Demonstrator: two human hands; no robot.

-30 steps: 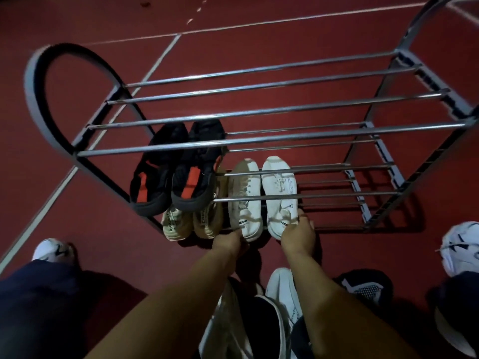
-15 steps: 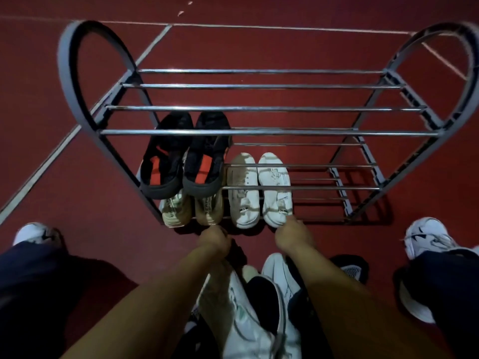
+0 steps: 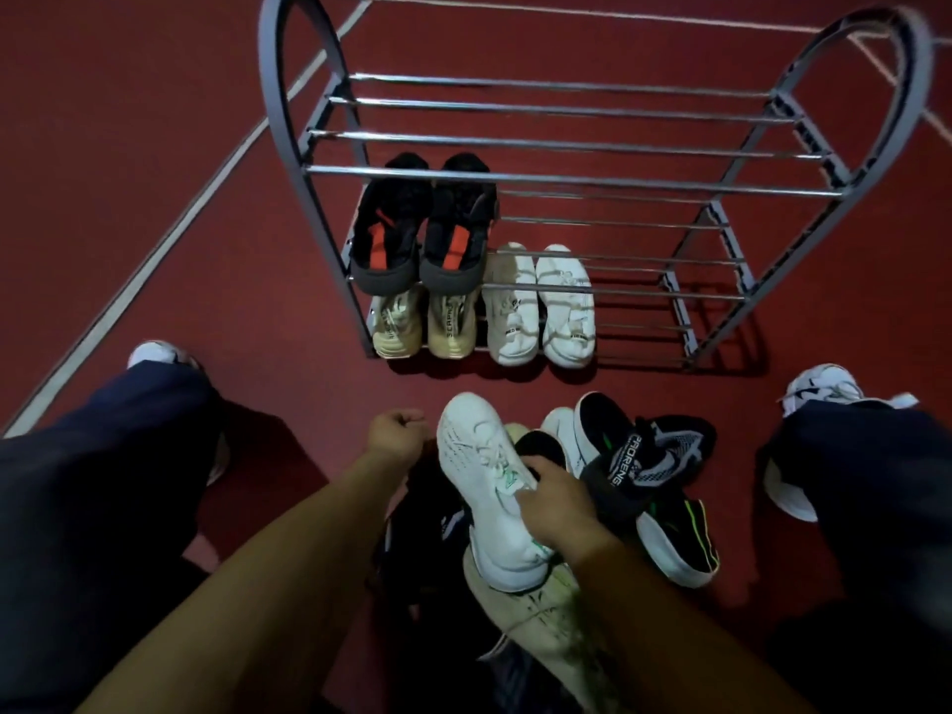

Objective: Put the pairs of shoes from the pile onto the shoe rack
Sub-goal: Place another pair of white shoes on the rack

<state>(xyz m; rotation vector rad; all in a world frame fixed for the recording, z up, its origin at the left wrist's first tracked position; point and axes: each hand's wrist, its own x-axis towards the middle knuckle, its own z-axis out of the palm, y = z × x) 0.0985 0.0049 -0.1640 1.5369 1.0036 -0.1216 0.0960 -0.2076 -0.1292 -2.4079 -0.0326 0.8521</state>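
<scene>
White sneaker [image 3: 484, 487] with green trim lies on top of the pile [image 3: 608, 487], toe toward the shoe rack [image 3: 566, 175]; right hand [image 3: 554, 502] is clamped on its collar and tongue, wrist bent down, forearm reaching forward. Likely gripped there because the opening gives a firm hold for lifting. Left hand [image 3: 396, 432] is curled shut just beside the toe, over the dark edge of the pile; whether it holds anything, cannot tell.

Rack: black-and-orange pair [image 3: 425, 234] on a middle tier, left end; beige pair [image 3: 422, 327] and white pair [image 3: 541, 306] on the bottom tier. Right end bare. Filling seems to run left to right.
</scene>
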